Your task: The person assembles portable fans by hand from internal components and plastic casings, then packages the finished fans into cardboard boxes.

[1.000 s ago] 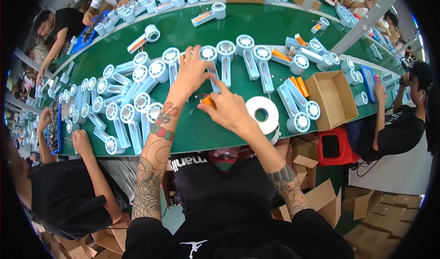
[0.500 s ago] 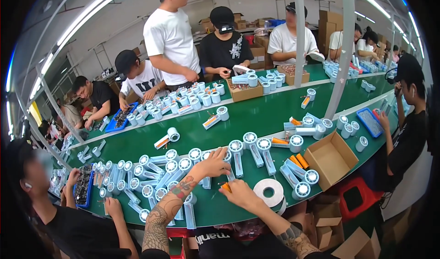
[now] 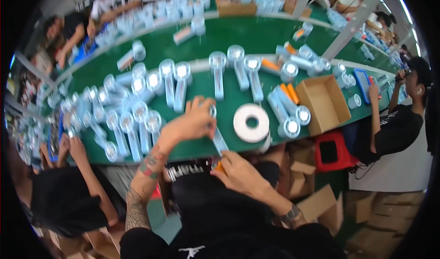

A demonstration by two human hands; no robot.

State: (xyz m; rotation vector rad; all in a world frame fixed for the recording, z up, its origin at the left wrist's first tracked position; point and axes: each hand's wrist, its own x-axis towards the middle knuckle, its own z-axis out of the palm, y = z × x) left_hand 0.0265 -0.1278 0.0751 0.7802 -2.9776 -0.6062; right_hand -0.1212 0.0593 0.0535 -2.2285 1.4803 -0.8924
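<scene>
Head view, and it's all at the near edge of the table: the left hand (image 3: 192, 122) has its fingers curled over the round head of a light blue fan (image 3: 220, 141), closed on it, and the handle slants out from under them, down and to the right, its lower end right at the fingertips of the right hand (image 3: 242, 171); whether they touch, the blur won't tell! That right hand pinches an orange cell (image 3: 218, 166) between thumb and fingers, only part of it peeping out at their left side. Just beyond, a white tape roll (image 3: 262, 130) lies flat on the green table (image 3: 192, 144). Further out, a fan row (image 3: 219, 82) stretches away with heads at the far end, handles pointing back this way. Over to the right, here's the open cardboard box (image 3: 325, 102), tilted to show its plain brown inside, two orange cells (image 3: 289, 93) lying just beside its left wall. Past it sits a blue tray (image 3: 365, 98), greyish inside, too blurred to name the contents. Swing far left: a second blue tray (image 3: 53, 158), filled with small dark pieces, a co-worker's hands close by. And across the table, a far box (image 3: 236, 9) with light blue parts heaped at its top
</scene>
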